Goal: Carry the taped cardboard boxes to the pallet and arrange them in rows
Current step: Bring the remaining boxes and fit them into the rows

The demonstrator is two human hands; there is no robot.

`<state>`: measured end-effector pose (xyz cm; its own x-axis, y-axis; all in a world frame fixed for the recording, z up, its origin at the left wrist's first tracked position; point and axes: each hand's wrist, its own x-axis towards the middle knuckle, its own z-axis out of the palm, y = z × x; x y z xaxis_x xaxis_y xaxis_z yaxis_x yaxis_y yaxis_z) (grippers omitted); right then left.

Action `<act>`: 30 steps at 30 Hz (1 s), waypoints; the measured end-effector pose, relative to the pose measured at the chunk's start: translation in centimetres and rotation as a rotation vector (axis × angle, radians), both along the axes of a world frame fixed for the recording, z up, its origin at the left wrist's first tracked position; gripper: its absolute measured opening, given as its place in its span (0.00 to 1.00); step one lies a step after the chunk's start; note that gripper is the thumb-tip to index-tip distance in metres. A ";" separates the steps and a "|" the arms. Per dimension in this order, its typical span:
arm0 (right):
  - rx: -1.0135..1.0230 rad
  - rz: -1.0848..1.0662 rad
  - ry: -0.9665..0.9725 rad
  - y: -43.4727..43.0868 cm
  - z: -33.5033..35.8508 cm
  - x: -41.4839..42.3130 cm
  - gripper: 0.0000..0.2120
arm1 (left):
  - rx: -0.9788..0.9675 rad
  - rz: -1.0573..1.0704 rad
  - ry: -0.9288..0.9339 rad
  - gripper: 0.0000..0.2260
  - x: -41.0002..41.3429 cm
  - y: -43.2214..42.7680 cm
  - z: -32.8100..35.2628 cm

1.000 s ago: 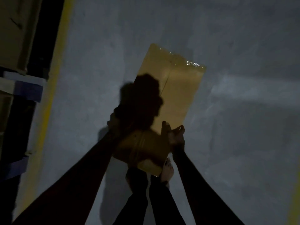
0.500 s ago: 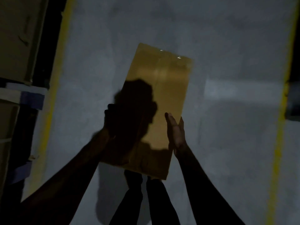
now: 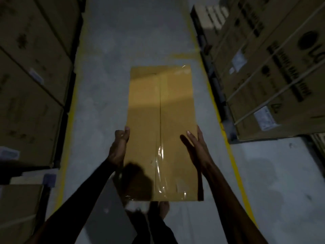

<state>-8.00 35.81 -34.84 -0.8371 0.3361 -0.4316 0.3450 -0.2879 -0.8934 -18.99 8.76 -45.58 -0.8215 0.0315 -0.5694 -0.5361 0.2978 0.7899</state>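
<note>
One taped cardboard box (image 3: 158,111), two hands, one bare foot (image 3: 164,209) showing below the near end. Box held flat above the floor (image 3: 109,85), long axis running away from the fingertips, clear tape (image 3: 160,164) down its centre seam. Left hand (image 3: 119,147) grips the left edge, fingers (image 3: 123,133) curled against it. Right hand (image 3: 197,148) presses the right edge with straight fingers (image 3: 199,134), thumb laid on the top face. Two yellow lines: one (image 3: 70,129) outside the left fingers, one (image 3: 233,164) outside the right. Beyond each line, a wall of stacked cartons, left (image 3: 31,76) and right (image 3: 272,76). Bare aisle ahead of the fingertips, wider than the box.
</note>
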 end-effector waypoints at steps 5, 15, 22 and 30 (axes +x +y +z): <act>0.034 -0.121 0.052 4.2 9.2 6.3 0.41 | -0.055 -0.162 0.156 0.51 3.8 6.2 16.4; 0.324 -0.458 0.096 12.2 15.8 24.9 0.32 | -0.083 -0.419 0.433 0.42 16.4 21.5 23.6; 0.237 -0.763 0.115 21.6 15.3 44.0 0.32 | 0.063 -0.728 0.496 0.38 31.1 37.7 25.2; 0.139 -1.061 0.107 32.6 14.9 65.7 0.30 | 0.073 -0.993 0.559 0.50 50.8 56.2 25.0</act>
